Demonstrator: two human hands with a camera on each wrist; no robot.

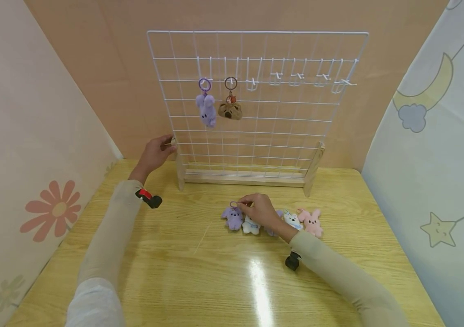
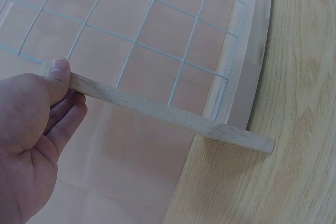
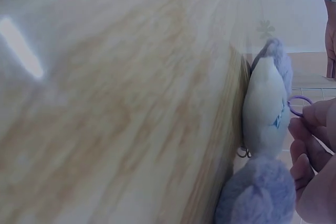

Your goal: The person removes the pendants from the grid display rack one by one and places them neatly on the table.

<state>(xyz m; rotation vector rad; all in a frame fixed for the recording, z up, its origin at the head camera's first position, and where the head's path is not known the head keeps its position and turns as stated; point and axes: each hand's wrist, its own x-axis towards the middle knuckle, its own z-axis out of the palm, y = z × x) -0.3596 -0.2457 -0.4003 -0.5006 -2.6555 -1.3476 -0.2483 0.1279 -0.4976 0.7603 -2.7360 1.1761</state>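
Note:
My left hand (image 1: 154,154) grips the top of the left wooden upright (image 2: 147,107) of a white wire grid rack (image 1: 256,32), thumb on one side. With thumb and fingers, my right hand (image 1: 262,211) pinches the purple ring (image 3: 301,96) of a purple plush keychain (image 1: 234,219). This keychain is leftmost in a row in front of the rack. Beside it lies a white plush keychain (image 1: 250,226), partly behind the right hand. Farther right come another purple plush (image 3: 257,192), mostly hidden by the hand in the head view, a white one (image 1: 292,220) and a pink one (image 1: 313,222).
On the rack's hooks hang a purple plush keychain (image 1: 206,111) and a brown one (image 1: 230,110). Several bare hooks (image 1: 297,78) line the grid to their right. Patterned panels (image 1: 440,136) flank the wooden table (image 1: 166,272).

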